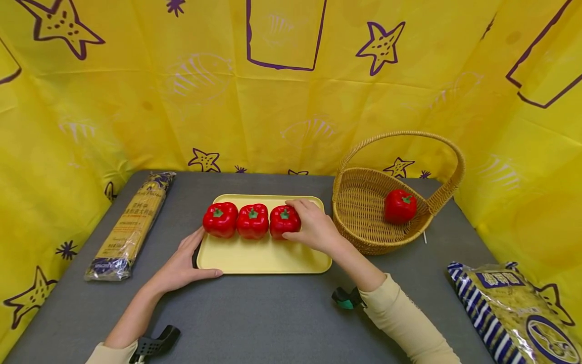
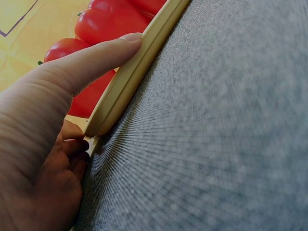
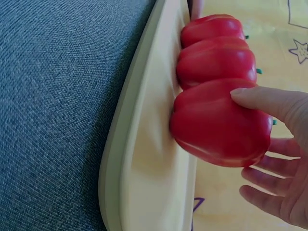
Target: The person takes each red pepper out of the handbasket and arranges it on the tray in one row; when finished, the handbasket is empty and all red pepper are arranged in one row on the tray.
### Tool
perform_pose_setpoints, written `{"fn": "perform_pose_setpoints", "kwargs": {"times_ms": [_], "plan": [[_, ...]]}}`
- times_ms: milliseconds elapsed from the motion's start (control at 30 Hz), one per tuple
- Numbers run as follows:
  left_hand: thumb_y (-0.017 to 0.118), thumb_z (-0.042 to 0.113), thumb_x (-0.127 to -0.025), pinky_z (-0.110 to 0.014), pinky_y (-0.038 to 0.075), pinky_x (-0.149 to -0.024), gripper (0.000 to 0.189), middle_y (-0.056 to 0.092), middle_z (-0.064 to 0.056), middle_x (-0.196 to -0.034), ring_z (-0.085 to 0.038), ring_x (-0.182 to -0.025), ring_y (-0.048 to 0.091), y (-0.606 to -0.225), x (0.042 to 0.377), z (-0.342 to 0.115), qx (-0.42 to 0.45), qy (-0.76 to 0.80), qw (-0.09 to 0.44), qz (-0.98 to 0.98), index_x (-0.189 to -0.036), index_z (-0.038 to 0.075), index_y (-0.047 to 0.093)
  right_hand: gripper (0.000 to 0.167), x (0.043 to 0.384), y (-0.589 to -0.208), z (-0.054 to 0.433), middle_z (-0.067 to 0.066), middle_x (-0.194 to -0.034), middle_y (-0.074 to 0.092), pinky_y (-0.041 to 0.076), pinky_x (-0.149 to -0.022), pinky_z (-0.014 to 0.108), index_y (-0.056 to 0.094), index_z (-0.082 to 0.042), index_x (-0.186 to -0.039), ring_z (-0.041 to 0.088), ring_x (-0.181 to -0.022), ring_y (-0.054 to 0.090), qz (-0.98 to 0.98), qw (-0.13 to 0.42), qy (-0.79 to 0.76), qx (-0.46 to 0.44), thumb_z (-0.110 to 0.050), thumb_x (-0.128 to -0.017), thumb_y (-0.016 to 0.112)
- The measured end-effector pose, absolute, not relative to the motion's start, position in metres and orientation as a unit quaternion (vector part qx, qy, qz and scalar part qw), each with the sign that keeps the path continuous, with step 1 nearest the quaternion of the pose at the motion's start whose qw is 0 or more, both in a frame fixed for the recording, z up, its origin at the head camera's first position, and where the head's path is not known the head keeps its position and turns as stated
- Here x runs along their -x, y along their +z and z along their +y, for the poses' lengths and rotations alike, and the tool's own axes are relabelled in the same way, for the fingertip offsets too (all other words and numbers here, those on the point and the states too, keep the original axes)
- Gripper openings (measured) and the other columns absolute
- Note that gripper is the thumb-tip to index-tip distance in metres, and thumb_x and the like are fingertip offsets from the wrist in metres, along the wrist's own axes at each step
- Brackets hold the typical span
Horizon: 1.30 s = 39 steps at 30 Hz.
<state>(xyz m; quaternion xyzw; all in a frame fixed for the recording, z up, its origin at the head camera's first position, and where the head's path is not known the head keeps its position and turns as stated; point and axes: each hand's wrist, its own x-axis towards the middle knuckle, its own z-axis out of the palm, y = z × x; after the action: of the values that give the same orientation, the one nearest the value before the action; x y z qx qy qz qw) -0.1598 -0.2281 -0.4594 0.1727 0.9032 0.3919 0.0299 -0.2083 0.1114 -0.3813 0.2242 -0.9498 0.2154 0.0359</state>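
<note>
Three red bell peppers with green stems stand in a row on a pale yellow tray (image 1: 263, 260): a left one (image 1: 220, 220), a middle one (image 1: 252, 221) and a right one (image 1: 284, 222). My right hand (image 1: 314, 226) grips the right pepper from its right side; in the right wrist view the thumb lies on the pepper (image 3: 219, 125) and the other fingers are beyond it. My left hand (image 1: 184, 263) holds the tray's near left corner, the thumb along the front rim (image 2: 130, 72) and the fingers at the left side.
Right of the tray stands a wicker basket (image 1: 359, 202) with a tall handle, holding another red bell pepper (image 1: 400, 206). A long spaghetti packet (image 1: 132, 225) lies at the left. A blue-and-white striped pasta bag (image 1: 514, 308) lies at the right edge. Yellow patterned cloth (image 1: 291, 106) surrounds the grey table (image 1: 273, 318).
</note>
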Motion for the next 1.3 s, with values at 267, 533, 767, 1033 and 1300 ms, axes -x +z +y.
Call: {"fn": "perform_pose_setpoints", "kwargs": {"times_ms": [267, 533, 767, 1033, 1300], "plan": [[0.086, 0.042, -0.071, -0.07, 0.021, -0.102, 0.119, 0.017, -0.019, -0.159, -0.043, -0.141, 0.014, -0.459, 0.16, -0.227, -0.173, 0.392, 0.033, 0.903, -0.158, 0.013, 0.011, 0.075, 0.207, -0.382, 0.111, 0.006, -0.135, 0.054, 0.051, -0.088, 0.047, 0.052, -0.013, -0.139, 0.023, -0.123, 0.05, -0.951, 0.044, 0.207, -0.225, -0.039, -0.076, 0.084], [0.086, 0.042, -0.072, -0.07, 0.021, -0.102, 0.117, 0.017, -0.017, -0.159, -0.042, -0.141, 0.014, -0.46, 0.16, -0.226, -0.175, 0.397, 0.032, 0.9, -0.158, 0.015, 0.012, 0.077, 0.204, -0.377, 0.119, 0.006, -0.137, 0.054, 0.05, -0.09, 0.048, 0.051, -0.014, -0.139, 0.024, -0.126, 0.049, -0.951, 0.055, 0.21, -0.221, -0.049, -0.077, 0.08], [0.086, 0.041, -0.072, -0.07, 0.021, -0.101, 0.116, 0.017, -0.015, -0.16, -0.042, -0.14, 0.015, -0.46, 0.16, -0.229, -0.176, 0.397, 0.029, 0.901, -0.158, 0.018, 0.012, 0.072, 0.203, -0.371, 0.13, 0.006, -0.133, 0.055, 0.046, -0.097, 0.044, 0.053, -0.01, -0.138, 0.025, -0.123, 0.051, -0.943, 0.074, 0.23, -0.229, -0.045, -0.08, 0.079], [0.085, 0.042, -0.073, -0.07, 0.021, -0.101, 0.116, 0.016, -0.014, -0.16, -0.042, -0.141, 0.015, -0.46, 0.16, -0.229, -0.173, 0.392, 0.034, 0.903, -0.158, 0.019, 0.011, 0.068, 0.201, -0.368, 0.147, 0.007, -0.132, 0.057, 0.045, -0.098, 0.043, 0.054, -0.008, -0.136, 0.025, -0.121, 0.054, -0.94, 0.087, 0.251, -0.216, -0.04, -0.081, 0.079], [0.085, 0.043, -0.072, -0.07, 0.021, -0.102, 0.117, 0.016, -0.015, -0.16, -0.043, -0.141, 0.015, -0.459, 0.16, -0.229, -0.168, 0.388, 0.037, 0.905, -0.158, 0.018, 0.01, 0.065, 0.198, -0.362, 0.168, 0.009, -0.132, 0.057, 0.044, -0.099, 0.045, 0.054, -0.007, -0.137, 0.027, -0.122, 0.054, -0.936, 0.101, 0.271, -0.202, -0.035, -0.083, 0.078]]}}
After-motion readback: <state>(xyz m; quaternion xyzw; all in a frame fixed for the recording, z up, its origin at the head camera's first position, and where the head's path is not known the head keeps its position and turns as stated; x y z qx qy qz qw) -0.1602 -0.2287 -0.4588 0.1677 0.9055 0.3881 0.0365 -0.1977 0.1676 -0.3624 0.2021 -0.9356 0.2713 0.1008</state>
